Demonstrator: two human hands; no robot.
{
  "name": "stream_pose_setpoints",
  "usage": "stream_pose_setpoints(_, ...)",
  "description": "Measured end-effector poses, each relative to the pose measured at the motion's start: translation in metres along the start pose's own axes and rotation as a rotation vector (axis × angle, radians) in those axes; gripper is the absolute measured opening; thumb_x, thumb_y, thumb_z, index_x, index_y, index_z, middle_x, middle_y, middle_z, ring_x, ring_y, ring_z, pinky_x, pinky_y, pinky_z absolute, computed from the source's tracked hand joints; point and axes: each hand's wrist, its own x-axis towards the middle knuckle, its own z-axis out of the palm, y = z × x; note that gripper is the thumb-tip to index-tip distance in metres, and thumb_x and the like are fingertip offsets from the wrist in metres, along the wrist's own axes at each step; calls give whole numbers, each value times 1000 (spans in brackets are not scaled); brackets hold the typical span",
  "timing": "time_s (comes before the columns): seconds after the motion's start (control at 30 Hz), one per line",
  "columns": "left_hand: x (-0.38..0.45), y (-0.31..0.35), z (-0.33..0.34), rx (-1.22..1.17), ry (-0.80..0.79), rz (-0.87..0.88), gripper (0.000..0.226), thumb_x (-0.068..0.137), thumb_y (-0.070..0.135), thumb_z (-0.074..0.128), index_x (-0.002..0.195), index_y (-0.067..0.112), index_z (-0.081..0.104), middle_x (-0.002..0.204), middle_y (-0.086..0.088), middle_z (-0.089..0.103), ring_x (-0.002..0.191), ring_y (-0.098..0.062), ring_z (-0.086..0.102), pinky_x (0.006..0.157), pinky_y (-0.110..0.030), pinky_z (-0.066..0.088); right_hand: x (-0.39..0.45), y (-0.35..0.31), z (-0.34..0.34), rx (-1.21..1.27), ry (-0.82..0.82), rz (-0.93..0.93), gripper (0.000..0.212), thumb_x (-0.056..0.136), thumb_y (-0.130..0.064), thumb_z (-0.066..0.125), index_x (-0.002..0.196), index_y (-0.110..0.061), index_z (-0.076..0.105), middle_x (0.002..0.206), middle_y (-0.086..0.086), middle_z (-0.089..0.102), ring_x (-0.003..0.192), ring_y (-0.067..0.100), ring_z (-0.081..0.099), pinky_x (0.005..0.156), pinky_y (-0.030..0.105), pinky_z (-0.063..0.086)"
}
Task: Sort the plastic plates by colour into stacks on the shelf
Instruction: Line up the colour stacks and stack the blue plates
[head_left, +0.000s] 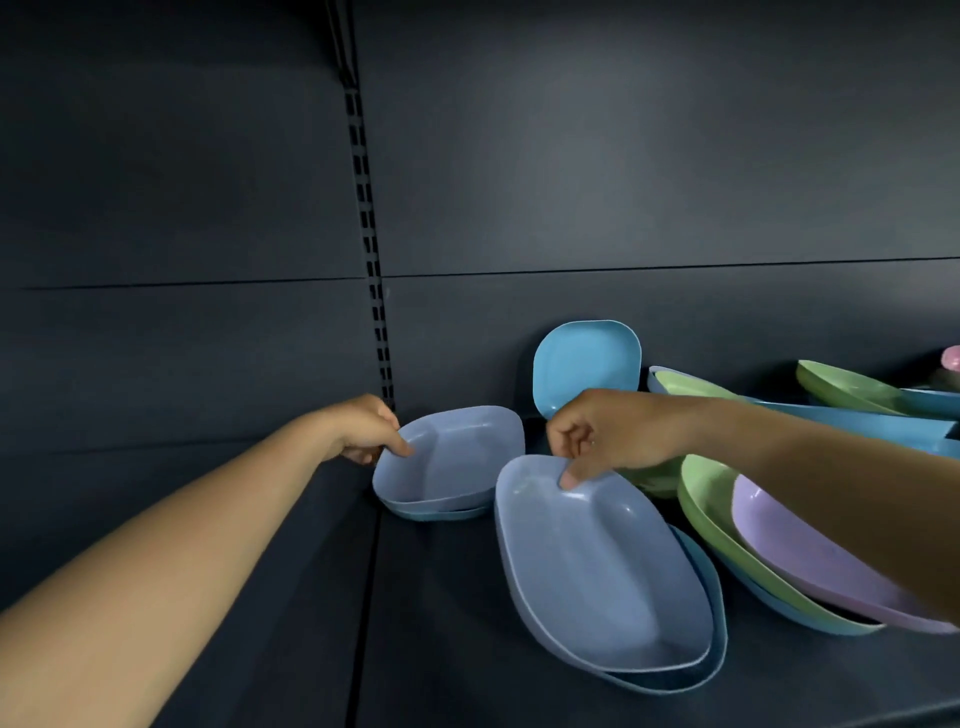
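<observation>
Currently we are pinching one periwinkle plate (597, 561) per hand, right fingers (569, 480) clamped on its rim, left fingers (400, 444) clamped on the stack plate (452, 457); advise lifting level.

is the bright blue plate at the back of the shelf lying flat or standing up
Standing up. The bright blue plate is on edge, tilted back against the shelf's rear wall.

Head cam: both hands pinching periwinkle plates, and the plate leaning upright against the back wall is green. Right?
Not quite. The head view shows the plate leaning upright against the back wall is light blue, not green. The rest holds: the left hand and right hand each pinch a periwinkle plate by its rim.
</observation>
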Motion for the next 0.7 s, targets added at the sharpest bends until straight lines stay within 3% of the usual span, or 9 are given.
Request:
stream_pose_setpoints(0.07, -6, -1, -4, 4, -49, -56, 20, 84, 9, 67, 69, 11, 53, 52, -1, 45, 36, -8, 44, 41, -17, 35, -1, 3, -3, 45, 22, 10, 19, 81, -18, 72, 70, -19, 56, 64, -10, 55, 58, 4, 48, 60, 17, 40)
stream_pose_setpoints(0.13, -11, -3, -6, 11, -73, -48, 9, 83, 5, 65, 87, 12, 60, 66, -2, 56, 55, -10, 52, 50, -20, 40, -3, 6, -4, 86, 54, 16, 17, 80, -15, 71, 71, -18, 57, 69, -5, 58, 62, 8, 50, 63, 22, 41)
stream_pose_setpoints(0.2, -12, -7, -7, -13, -72, 10, 24, 81, 3, 65, 101, 17, 64, 87, -3, 62, 78, -15, 53, 60, -21, 40, -5, 8, -6, 110, 87, 24, 15, 81, -14, 70, 72, -18, 59, 72, -3, 60, 65, 9, 52, 64, 21, 42)
stream_pose_setpoints(0.4, -19, -16, 2, -109, 133, 127, 9, 82, 16, 71, 90, 10, 73, 86, -3, 68, 83, -15, 59, 69, -23, 45, -13, 9, -12, 154, 165, 67, 9, 85, -13, 66, 78, -19, 63, 78, -4, 66, 67, 6, 57, 67, 20, 46)
stream_pose_setpoints(0.53, -25, -17, 1, -214, 294, 169, 5, 80, 16, 74, 79, 13, 71, 77, 2, 66, 74, -8, 58, 62, -18, 43, -17, 9, -17, 168, 230, 110, 4, 88, -17, 62, 85, -20, 62, 90, -1, 70, 74, 8, 60, 72, 23, 47)
stream_pose_setpoints(0.7, -36, -19, -7, -217, 353, 153, 13, 84, 18, 68, 75, 9, 66, 73, -2, 58, 71, -14, 51, 62, -23, 39, -19, 5, -18, 273, 338, 183, 7, 94, -19, 53, 88, -19, 55, 85, -4, 63, 67, 11, 53, 56, 20, 42)
